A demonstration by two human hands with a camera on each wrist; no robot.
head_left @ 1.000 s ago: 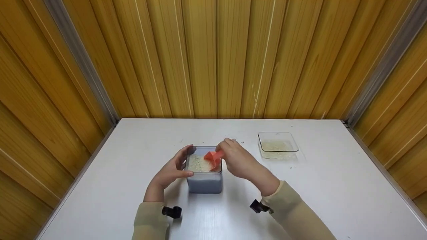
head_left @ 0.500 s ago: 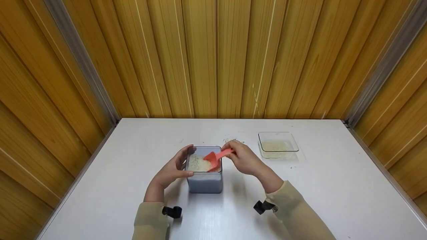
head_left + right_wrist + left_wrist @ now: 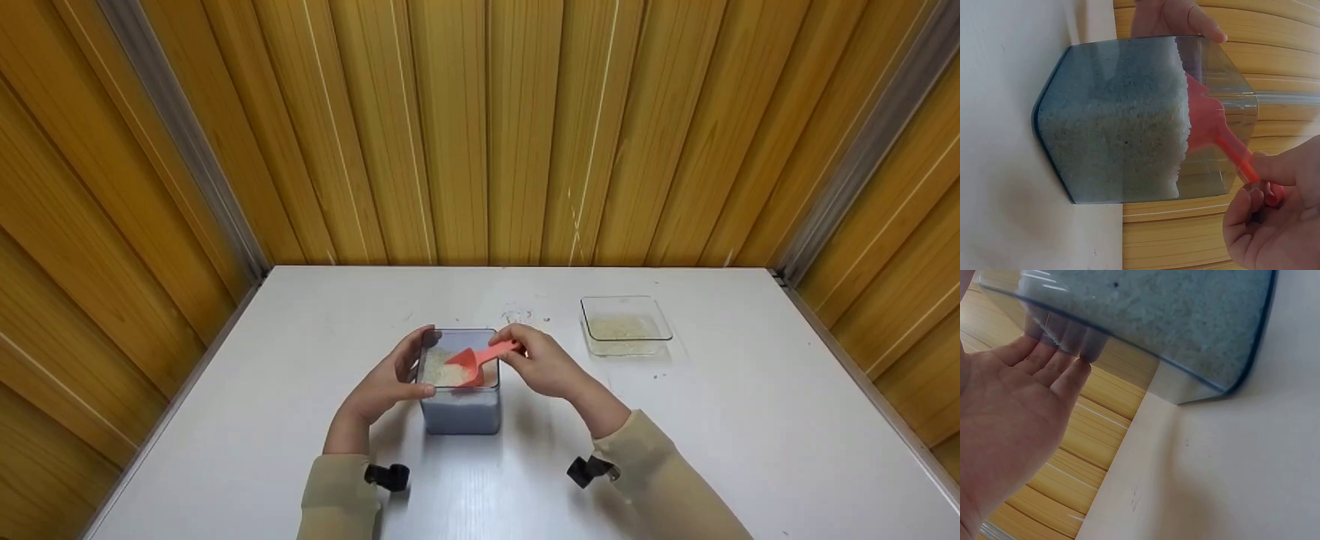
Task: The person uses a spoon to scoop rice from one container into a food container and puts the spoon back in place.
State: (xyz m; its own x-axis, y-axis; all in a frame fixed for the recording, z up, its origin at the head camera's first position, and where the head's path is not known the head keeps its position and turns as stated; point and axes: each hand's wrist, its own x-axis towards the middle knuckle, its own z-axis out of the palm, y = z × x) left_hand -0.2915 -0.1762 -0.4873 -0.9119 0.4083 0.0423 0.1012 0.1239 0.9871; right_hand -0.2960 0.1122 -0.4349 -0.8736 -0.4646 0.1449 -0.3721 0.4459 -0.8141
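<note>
A bluish see-through plastic container, well filled with rice, stands upright on the table. My left hand holds its left side near the top, the thumb at the front and the fingers along the side and back. In the left wrist view those fingers lie against the clear wall. My right hand pinches the handle of a red scoop over the right rim. The scoop's bowl is inside the container, at the rice surface, with rice at its mouth. In the right wrist view the scoop shows through the wall.
A shallow clear glass dish with a thin layer of rice stands at the back right of the white table. Crumbs lie behind the container. Wood-look panels rise behind the table.
The right hand first drew back to the right, baring more of the handle, then came slightly left and down. The scoop's bowl has shifted left and lies flatter. The left hand stays put.
</note>
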